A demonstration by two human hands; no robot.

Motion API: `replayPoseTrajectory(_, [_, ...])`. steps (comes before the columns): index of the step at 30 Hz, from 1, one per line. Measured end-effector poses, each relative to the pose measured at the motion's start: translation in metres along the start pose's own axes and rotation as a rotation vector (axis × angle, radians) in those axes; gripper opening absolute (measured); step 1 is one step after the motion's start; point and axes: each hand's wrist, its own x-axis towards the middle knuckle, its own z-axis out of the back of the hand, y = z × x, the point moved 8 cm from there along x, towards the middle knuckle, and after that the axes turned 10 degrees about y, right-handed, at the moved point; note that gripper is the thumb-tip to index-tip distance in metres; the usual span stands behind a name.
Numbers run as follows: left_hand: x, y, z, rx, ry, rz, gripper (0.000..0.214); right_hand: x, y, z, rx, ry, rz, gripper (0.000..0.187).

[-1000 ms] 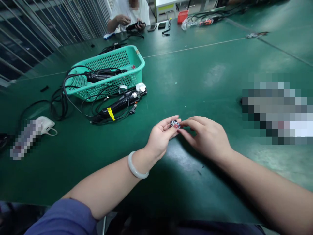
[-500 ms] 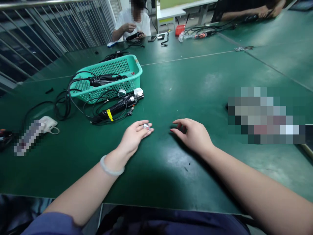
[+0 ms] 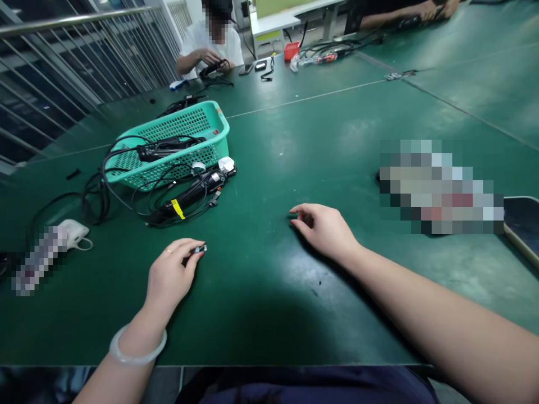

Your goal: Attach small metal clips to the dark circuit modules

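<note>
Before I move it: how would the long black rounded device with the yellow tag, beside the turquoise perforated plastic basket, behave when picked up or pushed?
The device seems stiff: its body is straight and hard-looking. Its thin black plug-ended cable would probably flop or snag, lying in loose curves. If pushed, the rounded body might roll slightly.

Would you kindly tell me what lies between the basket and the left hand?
In the head view, a black device with a yellow tag lies on the green table between the basket and the left hand.
</note>
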Motion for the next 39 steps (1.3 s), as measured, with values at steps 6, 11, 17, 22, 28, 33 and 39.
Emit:
replayPoseTrajectory(6, [0.004,-0.001,-0.004,0.016,0.004,-0.021,0.021,0.001,0.001,0.000,-0.023,0.010,-0.012,0.019])
replayPoseTrajectory(11, [0.000,0.015,-0.005,-0.122,0.048,0.119,0.028,0.001,0.002,0.000,-0.018,0.013,0.002,0.020])
replayPoseTrajectory(17, [0.007,0.028,-0.024,-0.596,0.089,0.257,0.038,0.000,0.001,0.001,0.016,0.013,-0.011,0.020])
replayPoseTrajectory(22, [0.035,-0.053,-0.056,-0.715,0.230,0.084,0.026,0.001,0.000,0.001,0.067,0.028,-0.004,0.020])
replayPoseTrajectory(28, [0.059,-0.134,-0.066,-1.209,0.207,-0.007,0.023,0.004,-0.005,-0.001,0.082,0.070,-0.002,0.019])
replayPoseTrajectory(33, [0.054,-0.131,-0.065,-1.219,0.182,-0.095,0.018,0.003,0.001,-0.009,-0.020,0.160,0.058,0.019])
replayPoseTrajectory(39, [0.051,-0.145,-0.083,-1.399,0.385,-0.144,0.020,-0.003,0.011,-0.015,-0.115,0.181,0.059,0.018])
